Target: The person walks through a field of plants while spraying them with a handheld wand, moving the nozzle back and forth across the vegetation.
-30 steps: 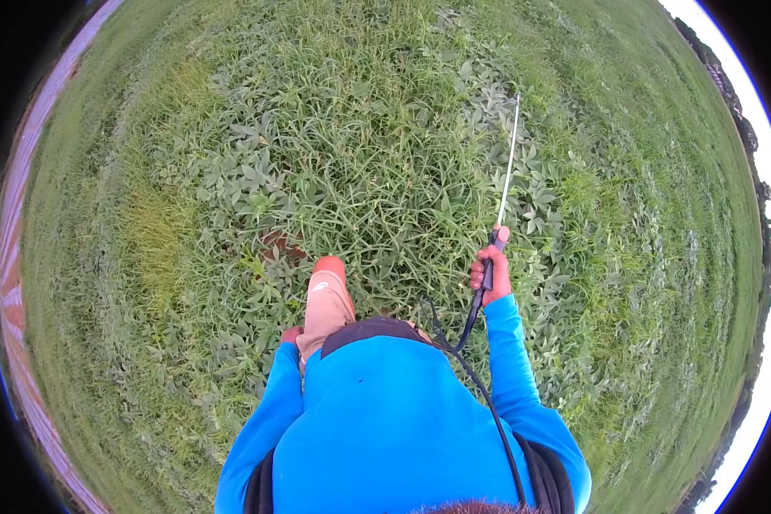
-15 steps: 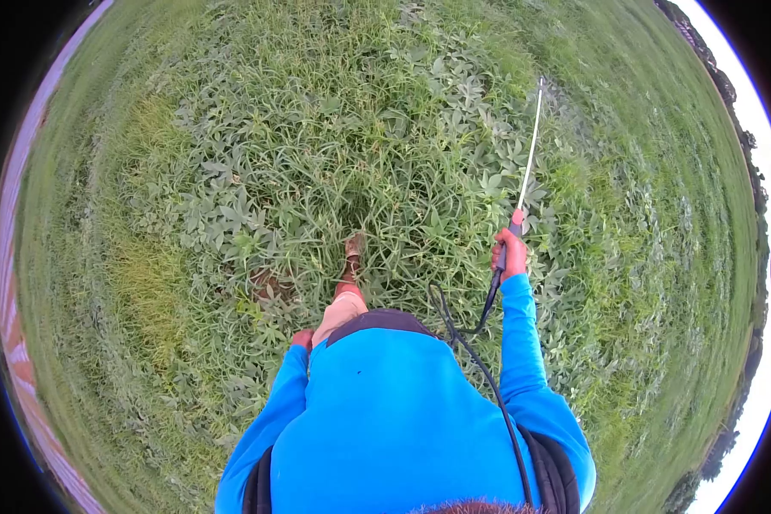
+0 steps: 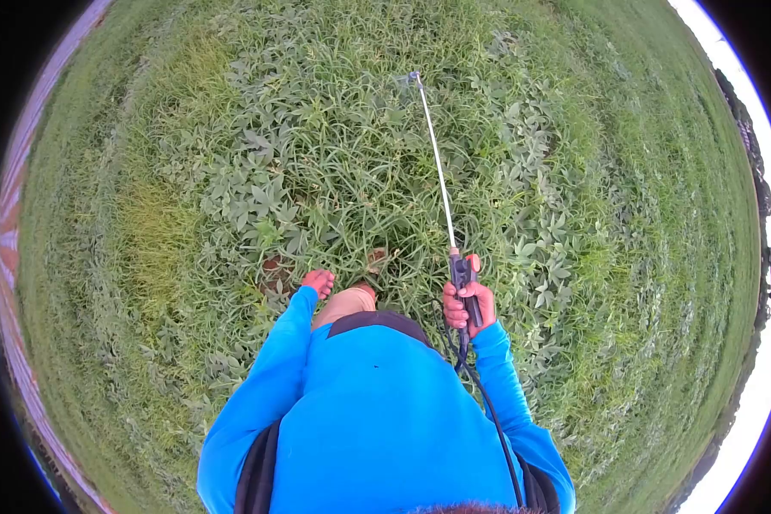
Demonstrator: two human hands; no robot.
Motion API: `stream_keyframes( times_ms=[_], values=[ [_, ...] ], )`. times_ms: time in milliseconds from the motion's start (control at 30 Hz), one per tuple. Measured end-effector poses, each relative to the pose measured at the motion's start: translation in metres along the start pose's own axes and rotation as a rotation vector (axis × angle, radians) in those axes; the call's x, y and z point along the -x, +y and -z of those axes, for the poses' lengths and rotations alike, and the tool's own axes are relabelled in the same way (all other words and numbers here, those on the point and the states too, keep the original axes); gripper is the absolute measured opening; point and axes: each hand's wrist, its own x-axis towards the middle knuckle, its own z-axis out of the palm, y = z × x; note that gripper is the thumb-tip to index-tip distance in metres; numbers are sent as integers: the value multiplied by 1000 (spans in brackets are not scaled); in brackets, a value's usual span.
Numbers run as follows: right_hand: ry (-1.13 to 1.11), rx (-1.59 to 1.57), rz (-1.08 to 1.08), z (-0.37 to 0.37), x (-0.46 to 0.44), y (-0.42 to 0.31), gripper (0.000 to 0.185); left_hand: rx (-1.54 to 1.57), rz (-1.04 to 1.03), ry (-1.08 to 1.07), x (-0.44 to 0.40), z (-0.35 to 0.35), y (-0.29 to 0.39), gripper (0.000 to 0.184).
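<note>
Hanging on the right, a black hose (image 3: 499,424) runs to the dark handle (image 3: 463,272) that the right hand (image 3: 477,307) clamps in its fingers, maybe to steady it, while the left hand (image 3: 319,282), fingers too small to tell, is near the leg (image 3: 343,305), and the thin rod (image 3: 437,163) reaches far over green plants (image 3: 360,120).

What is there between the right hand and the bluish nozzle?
In the head view, the front of the dark handle, then the silver rod, lie there.

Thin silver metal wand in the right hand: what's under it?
Beneath the thin silver metal wand, dense narrow-bladed green grass shows; the ground below is hidden by that growth.
</note>
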Motion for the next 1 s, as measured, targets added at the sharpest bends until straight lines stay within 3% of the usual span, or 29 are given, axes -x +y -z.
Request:
stream_keyframes(
  times_ms=[33,67,233,300,500,633,700,867,1000],
  values=[
    [-47,4,-47,-7,-13,0,16,35,-21,-66,-2,0,-2,20],
    [-73,27,-102,-12,-27,-2,16,-18,77,-9,-3,0,-4,18],
    [-217,113,-411,-47,-96,-6,17,-263,60,106,-11,23,-59,22],
    [-263,161,-505,-66,-125,-6,17,-632,-215,24,-10,45,-75,22],
    [-357,262,-661,-110,-213,-4,15,-133,130,118,10,58,-60,25],
    [-262,568,-516,-144,-247,-17,15,-73,160,99,12,56,-24,24],
    [-117,878,-285,-161,-253,-26,17,-40,147,77,5,52,-3,23],
    [97,998,-81,-171,-252,-54,15,66,169,28,-36,43,39,18],
    [118,805,-154,-169,-232,-89,17,51,139,-8,-61,31,76,19]
  ],
)
